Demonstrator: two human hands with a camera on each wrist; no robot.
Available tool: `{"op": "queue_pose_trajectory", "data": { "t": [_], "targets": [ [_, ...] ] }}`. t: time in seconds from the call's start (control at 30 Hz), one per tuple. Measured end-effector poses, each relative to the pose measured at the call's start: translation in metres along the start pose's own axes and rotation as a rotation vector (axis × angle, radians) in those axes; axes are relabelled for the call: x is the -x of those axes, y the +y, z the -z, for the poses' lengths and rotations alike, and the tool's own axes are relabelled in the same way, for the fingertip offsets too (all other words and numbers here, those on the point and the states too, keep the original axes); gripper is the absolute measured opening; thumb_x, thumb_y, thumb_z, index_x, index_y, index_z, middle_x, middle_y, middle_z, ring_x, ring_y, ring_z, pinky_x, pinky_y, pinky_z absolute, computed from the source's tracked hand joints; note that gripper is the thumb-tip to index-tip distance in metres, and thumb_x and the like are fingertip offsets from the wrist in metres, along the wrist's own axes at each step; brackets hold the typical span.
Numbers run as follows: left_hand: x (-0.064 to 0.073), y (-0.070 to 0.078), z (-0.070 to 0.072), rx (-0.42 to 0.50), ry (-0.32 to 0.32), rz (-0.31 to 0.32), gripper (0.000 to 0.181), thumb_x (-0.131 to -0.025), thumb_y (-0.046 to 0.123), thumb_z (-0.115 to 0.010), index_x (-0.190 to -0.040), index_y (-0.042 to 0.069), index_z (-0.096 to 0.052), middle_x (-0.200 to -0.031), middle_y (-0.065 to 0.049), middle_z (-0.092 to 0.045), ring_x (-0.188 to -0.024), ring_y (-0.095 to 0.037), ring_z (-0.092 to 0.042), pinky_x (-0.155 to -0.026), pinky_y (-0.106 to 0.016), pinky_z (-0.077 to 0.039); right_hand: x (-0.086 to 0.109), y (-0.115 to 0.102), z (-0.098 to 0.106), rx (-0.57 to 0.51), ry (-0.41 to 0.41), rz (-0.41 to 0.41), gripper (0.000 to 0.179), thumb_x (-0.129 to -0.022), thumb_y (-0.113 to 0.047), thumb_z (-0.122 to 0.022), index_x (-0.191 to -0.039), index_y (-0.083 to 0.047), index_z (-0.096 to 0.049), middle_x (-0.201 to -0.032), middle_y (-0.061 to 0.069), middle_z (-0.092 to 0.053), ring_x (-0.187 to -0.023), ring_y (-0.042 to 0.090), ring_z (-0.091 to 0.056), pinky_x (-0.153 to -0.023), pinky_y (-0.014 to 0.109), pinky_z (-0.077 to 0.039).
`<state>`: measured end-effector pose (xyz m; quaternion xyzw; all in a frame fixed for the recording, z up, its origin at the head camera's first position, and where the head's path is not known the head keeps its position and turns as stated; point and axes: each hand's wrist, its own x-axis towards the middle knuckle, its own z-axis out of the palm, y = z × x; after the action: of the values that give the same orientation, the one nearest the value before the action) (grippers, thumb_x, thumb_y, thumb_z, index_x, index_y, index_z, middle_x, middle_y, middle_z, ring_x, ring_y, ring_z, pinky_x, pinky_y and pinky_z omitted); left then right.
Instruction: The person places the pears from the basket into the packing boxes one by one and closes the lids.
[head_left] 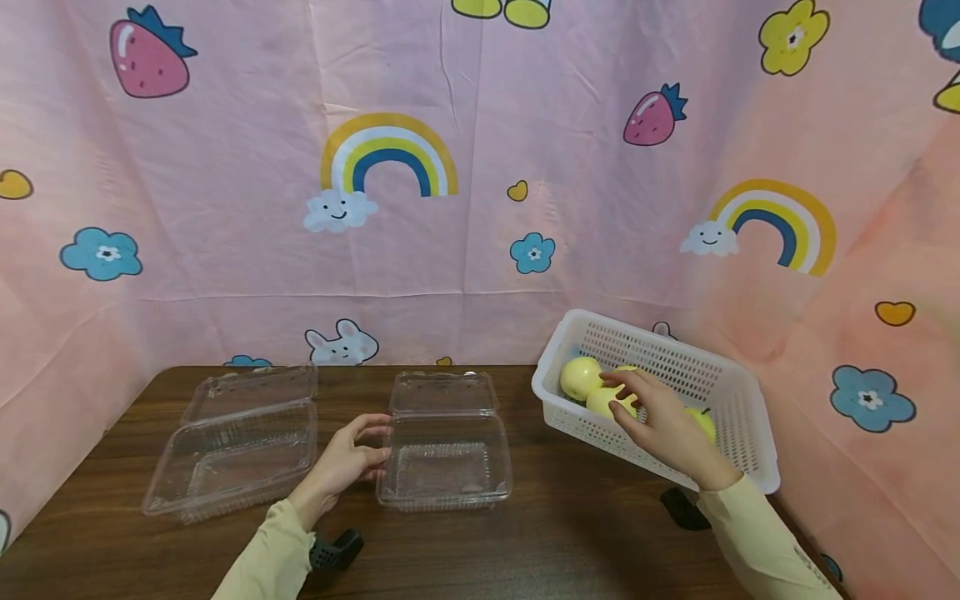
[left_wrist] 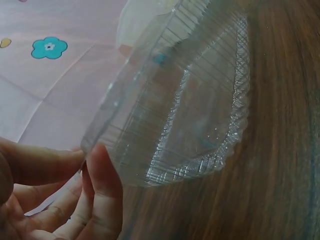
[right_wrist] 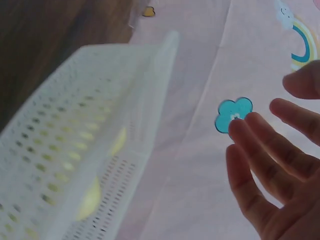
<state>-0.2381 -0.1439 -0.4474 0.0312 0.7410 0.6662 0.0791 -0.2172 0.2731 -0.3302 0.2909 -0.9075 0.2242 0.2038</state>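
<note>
My left hand point(head_left: 343, 465) pinches the left rim of a clear plastic clamshell box point(head_left: 444, 483), which stands with its lid point(head_left: 444, 393) folded back. In the left wrist view, the thumb and a finger meet on the rim of the box point(left_wrist: 200, 125). My right hand point(head_left: 663, 423) is over the white perforated basket point(head_left: 723, 367), fingers spread and slightly bent, holding nothing. Several yellow-green apples point(head_left: 581, 379) lie in the basket, some partly hidden by the hand. In the right wrist view, the hand point(right_wrist: 277, 175) is apart from the basket wall point(right_wrist: 115, 65).
A second clear clamshell box point(head_left: 232, 467), lid back, sits at the left of the dark wooden table point(head_left: 570, 533). A pink patterned cloth point(head_left: 465, 250) hangs behind and around the table. Beneath each wrist is a dark strap-like piece point(head_left: 337, 550).
</note>
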Motion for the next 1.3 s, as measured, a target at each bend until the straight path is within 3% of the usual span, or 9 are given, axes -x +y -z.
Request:
{"op": "queue_pose_trajectory", "data": {
  "t": [0.3,0.63,0.93,1.13,1.3],
  "targets": [
    [-0.002,-0.004,-0.001,0.081,-0.01,0.005,0.051,-0.091,-0.009,-0.056,-0.139,-0.005,-0.041,-0.135,-0.028,-0.042,-0.071,-0.019,-0.056,-0.063,-0.03,-0.052,-0.013,0.006,0.025,0.024,-0.141,-0.093,0.033,-0.091,-0.004,-0.065,-0.123,0.001,-0.059,-0.118,0.016,-0.06,-0.097,0.031,-0.061,-0.075,0.045,-0.053],
    [-0.004,-0.007,-0.001,0.121,-0.011,0.022,0.053,-0.091,-0.008,-0.054,-0.141,-0.003,-0.04,-0.139,-0.024,-0.039,-0.075,-0.018,-0.054,-0.066,-0.03,-0.051,-0.023,0.038,0.039,-0.014,-0.215,-0.179,0.036,-0.095,-0.007,-0.06,-0.128,0.007,-0.053,-0.124,0.024,-0.056,-0.102,0.037,-0.059,-0.082,0.052,-0.05],
    [-0.001,-0.012,0.003,0.166,-0.099,0.004,0.059,-0.092,-0.005,-0.054,-0.146,-0.004,-0.031,-0.145,-0.024,-0.029,-0.082,-0.018,-0.051,-0.071,-0.032,-0.051,-0.018,0.074,0.049,-0.018,-0.32,-0.288,0.039,-0.097,-0.014,-0.058,-0.128,0.007,-0.052,-0.117,0.026,-0.058,-0.101,0.038,-0.059,-0.079,0.048,-0.051],
    [-0.001,-0.013,0.003,0.175,-0.115,-0.005,0.061,-0.093,-0.006,-0.053,-0.148,-0.003,-0.029,-0.146,-0.023,-0.027,-0.077,-0.016,-0.052,-0.071,-0.031,-0.051,-0.011,0.095,0.058,0.024,-0.405,-0.357,0.04,-0.095,-0.02,-0.061,-0.123,0.008,-0.055,-0.109,0.025,-0.061,-0.099,0.039,-0.059,-0.078,0.05,-0.05],
    [-0.001,-0.014,0.004,0.181,-0.12,-0.014,0.061,-0.092,-0.006,-0.054,-0.148,-0.003,-0.028,-0.145,-0.024,-0.027,-0.077,-0.015,-0.05,-0.071,-0.031,-0.051,-0.004,0.108,0.061,-0.027,-0.47,-0.426,0.043,-0.094,-0.02,-0.061,-0.123,0.011,-0.053,-0.112,0.031,-0.058,-0.102,0.044,-0.056,-0.081,0.053,-0.049]
  ]
}}
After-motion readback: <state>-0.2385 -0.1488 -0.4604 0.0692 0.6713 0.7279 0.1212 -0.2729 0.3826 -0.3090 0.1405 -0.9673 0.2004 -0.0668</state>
